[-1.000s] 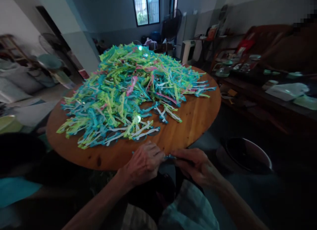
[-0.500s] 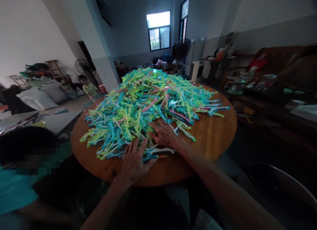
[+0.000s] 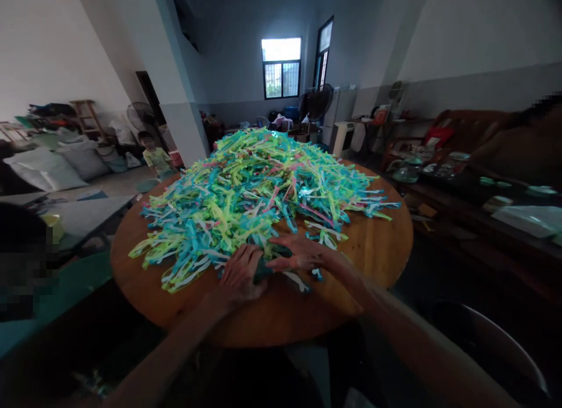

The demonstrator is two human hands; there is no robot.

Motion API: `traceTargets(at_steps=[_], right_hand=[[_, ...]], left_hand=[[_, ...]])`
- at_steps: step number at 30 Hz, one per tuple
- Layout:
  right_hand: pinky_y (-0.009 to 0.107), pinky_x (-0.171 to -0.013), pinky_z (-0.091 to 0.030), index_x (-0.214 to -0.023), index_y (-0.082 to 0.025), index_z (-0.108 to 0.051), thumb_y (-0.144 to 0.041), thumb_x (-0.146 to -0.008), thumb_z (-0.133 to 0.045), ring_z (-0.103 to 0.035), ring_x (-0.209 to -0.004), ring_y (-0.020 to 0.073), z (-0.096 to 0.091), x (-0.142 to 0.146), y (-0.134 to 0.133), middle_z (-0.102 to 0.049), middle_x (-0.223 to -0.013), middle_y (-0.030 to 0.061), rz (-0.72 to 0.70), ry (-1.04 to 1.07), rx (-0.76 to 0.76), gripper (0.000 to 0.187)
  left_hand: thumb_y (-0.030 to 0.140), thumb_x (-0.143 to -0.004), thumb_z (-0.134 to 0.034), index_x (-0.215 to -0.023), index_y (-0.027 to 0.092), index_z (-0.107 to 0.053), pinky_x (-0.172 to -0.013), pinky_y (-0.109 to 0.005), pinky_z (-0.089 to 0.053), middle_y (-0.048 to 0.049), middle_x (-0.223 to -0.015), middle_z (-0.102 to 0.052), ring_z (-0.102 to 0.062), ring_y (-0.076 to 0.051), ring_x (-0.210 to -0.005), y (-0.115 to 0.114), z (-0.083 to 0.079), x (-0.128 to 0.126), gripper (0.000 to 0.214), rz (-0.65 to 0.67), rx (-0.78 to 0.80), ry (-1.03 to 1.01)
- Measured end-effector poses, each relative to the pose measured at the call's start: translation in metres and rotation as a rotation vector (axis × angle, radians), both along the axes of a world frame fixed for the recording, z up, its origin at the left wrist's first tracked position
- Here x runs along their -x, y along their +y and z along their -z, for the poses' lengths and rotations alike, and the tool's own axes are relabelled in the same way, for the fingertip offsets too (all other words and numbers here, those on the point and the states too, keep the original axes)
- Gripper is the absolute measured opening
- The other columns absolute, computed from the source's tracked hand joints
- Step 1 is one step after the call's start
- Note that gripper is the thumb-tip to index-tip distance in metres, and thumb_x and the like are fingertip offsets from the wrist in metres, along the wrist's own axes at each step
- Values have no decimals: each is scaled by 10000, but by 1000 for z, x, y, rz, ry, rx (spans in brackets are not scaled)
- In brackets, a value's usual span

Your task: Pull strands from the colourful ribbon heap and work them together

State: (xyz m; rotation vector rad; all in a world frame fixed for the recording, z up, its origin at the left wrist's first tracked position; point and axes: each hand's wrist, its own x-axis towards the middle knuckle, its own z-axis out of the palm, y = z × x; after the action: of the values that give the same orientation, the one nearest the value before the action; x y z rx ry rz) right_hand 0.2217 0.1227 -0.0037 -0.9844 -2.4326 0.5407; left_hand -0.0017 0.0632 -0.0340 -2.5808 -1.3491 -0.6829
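Note:
A big heap of thin plastic strips (image 3: 259,191) in green, blue, white and pink covers most of a round wooden table (image 3: 377,244). My left hand (image 3: 239,273) rests at the near edge of the heap with its fingers curled round a small bunch of strips. My right hand (image 3: 302,253) lies just to the right of it, fingers pinched together on the same bunch. The two hands touch over the strips. A few loose strips lie on the wood beside my right hand.
A person in a teal top (image 3: 26,261) sits at the left edge. A dark round basin (image 3: 492,349) stands on the floor at lower right. A low table with dishes (image 3: 461,180) is on the right. A child (image 3: 153,156) and a fan (image 3: 136,115) are farther back.
My hands went from near my lap to lying flat on the heap, and now they have closed on a bunch of strips. The camera tilted up.

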Motion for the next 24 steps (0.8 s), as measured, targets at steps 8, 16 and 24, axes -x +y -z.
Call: traceTargets(at_steps=[8, 16, 24], right_hand=[[542, -1034, -429, -1516, -131, -416, -732, -664, -744, -529, -1255, 432, 4, -2, -14, -534, -1395, 244, -43, -318, -54, 1093], [448, -973, -462, -1476, -167, -454, -365, -830, -647, -596, -1143, 348, -2, 2, -17, -589, -1323, 191, -23, -321, -66, 703], [453, -1030, -400, -1481, -136, -461, -306, -899, -596, -563, -1179, 332, 9, 2, -22, -594, -1260, 175, 29, -301, -118, 621]], left_hand=[[454, -751, -722, -1393, 144, -429, -1112, -557, -385, -217, -1464, -394, -376, -398, -1367, 5, -7, 7, 771, -90, -32, 30], [412, -730, -723, -1431, 131, -389, -1145, -571, -358, -228, -1509, -317, -326, -416, -1408, 9, -9, 15, 826, -58, -34, 34], [238, -846, -626, -1216, 151, -573, -1108, -530, -424, -197, -1408, -429, -393, -357, -1372, -11, -10, 9, 384, 82, -98, 47]])
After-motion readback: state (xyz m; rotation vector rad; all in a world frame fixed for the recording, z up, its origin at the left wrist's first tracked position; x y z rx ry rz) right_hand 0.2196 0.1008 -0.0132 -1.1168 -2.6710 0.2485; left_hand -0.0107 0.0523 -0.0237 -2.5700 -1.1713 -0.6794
